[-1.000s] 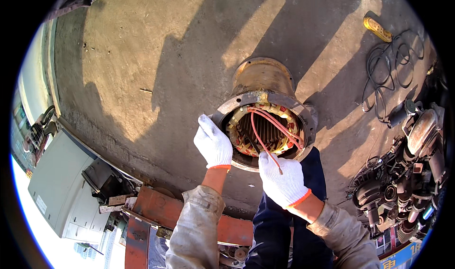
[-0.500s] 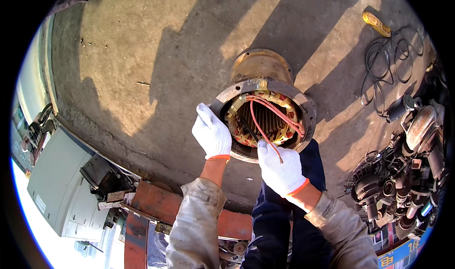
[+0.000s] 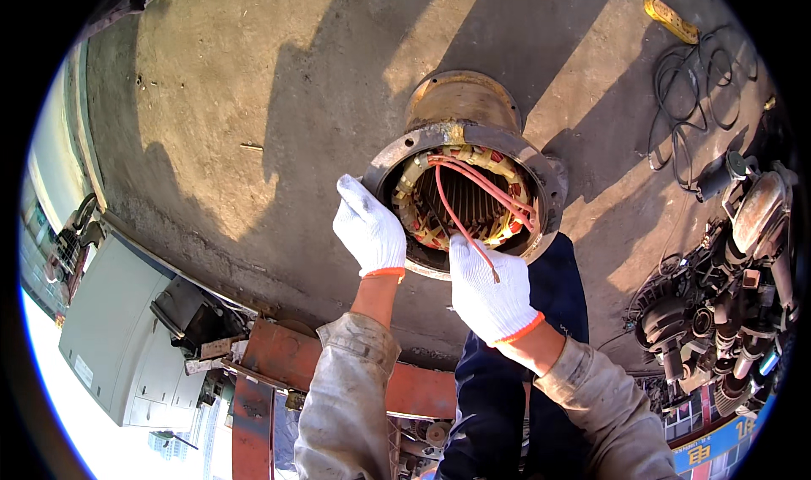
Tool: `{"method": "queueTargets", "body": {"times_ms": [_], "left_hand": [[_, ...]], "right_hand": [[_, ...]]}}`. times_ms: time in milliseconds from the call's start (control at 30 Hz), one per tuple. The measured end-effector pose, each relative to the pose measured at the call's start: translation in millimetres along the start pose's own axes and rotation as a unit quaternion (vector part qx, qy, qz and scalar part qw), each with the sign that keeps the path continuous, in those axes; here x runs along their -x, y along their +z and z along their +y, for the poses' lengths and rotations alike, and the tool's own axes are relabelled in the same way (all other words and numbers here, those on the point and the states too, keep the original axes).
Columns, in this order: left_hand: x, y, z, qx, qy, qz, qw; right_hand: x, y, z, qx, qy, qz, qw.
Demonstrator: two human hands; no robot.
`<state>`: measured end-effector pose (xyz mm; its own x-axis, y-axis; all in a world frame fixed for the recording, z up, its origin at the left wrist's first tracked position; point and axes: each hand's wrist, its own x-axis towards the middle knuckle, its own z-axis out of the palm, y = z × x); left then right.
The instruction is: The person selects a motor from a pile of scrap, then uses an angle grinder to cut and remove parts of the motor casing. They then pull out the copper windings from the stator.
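Note:
A rusty cylindrical motor housing [image 3: 466,106] lies on the floor, its wide flanged opening facing me. Inside sits a ring of stator windings [image 3: 414,184], bound with pale yellowish tape. Several reddish-pink lead wires [image 3: 486,186] loop out of it. My left hand [image 3: 370,231], in a white knit glove, is closed beside the left rim; whatever its fingers hold is hidden. At the lower rim, my gloved right hand [image 3: 492,292] is closed too. A thin dark strand or tool runs from the bore to its fingers, and one bare-ended lead lies over its back.
To the right, a yellow handheld control box [image 3: 670,18] lies with coiled black cable [image 3: 667,100]. Nearby is a heap of greasy machine parts [image 3: 710,311]. A red-brown steel beam [image 3: 283,353] and a grey cabinet [image 3: 114,311] stand at lower left.
The view has shifted slightly, so the housing appears a little higher. Both hands stay closed at the rim, with the right a bit farther left; the loose lead still crosses it.

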<state>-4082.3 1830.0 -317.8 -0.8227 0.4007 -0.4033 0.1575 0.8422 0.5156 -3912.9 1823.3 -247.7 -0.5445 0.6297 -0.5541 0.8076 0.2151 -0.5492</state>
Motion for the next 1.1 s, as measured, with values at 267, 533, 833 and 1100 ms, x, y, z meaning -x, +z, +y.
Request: {"method": "queueTargets", "body": {"times_ms": [267, 533, 833, 1100], "left_hand": [[5, 2, 6, 0.028, -0.030, 0.011, 0.999], [0, -2, -3, -0.005, -0.058, 0.034, 0.998], [-5, 11, -2, -0.013, -0.026, 0.049, 0.998], [-10, -2, -7, -0.031, -0.014, 0.030, 0.999]], "right_hand": [[10, 2, -5, -0.013, 0.019, -0.012, 1.000], [-4, 8, -22, -0.044, 0.062, 0.006, 0.997], [-36, 40, -16, -0.102, 0.122, 0.084, 0.984], [-45, 32, -21, -0.137, 0.146, 0.063, 0.978]]}}
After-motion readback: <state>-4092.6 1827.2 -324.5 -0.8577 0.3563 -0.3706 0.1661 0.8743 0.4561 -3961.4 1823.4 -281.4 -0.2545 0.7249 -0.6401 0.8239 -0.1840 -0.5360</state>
